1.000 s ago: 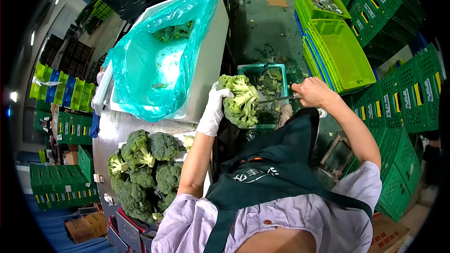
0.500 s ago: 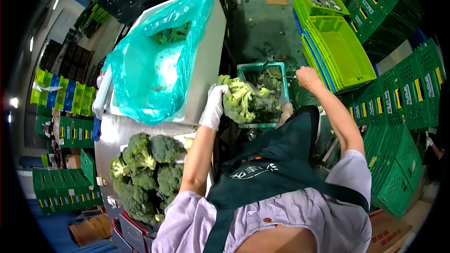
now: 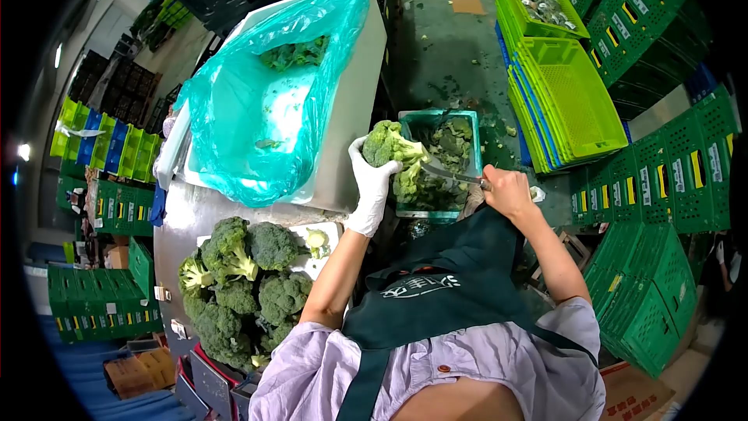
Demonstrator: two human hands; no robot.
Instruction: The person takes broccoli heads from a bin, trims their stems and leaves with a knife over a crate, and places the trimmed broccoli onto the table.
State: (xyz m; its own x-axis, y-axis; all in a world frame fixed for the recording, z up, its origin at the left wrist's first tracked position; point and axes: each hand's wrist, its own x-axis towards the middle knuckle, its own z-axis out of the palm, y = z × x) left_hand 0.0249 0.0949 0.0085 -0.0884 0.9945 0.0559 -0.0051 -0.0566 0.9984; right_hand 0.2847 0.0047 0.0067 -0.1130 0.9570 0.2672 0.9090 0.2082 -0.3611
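My left hand [image 3: 372,187], in a white glove, grips a broccoli head [image 3: 389,148] with its cut stalk turned to the right. My bare right hand [image 3: 508,190] is closed around the handle of a knife [image 3: 452,175]. The blade points left and its tip is at the broccoli's stalk; whether it cuts in, I cannot tell. Below both hands stands a teal crate [image 3: 436,115] holding broccoli leaves and trimmings [image 3: 452,140]. Several more broccoli heads [image 3: 241,288] are piled on the metal table [image 3: 179,218], beside a white board [image 3: 331,238] with a pale stalk piece on it.
A white box [image 3: 354,101] lined with a teal plastic bag [image 3: 210,132] stands on the table, some green florets inside. Lime crates [image 3: 573,101] are stacked at the right, with green crates [image 3: 647,288] nearer me. Scraps litter the floor [image 3: 444,39].
My right hand has swung inward with the knife, bringing the blade to the stalk. The broccoli has turned in my left hand, its stalk now facing right.
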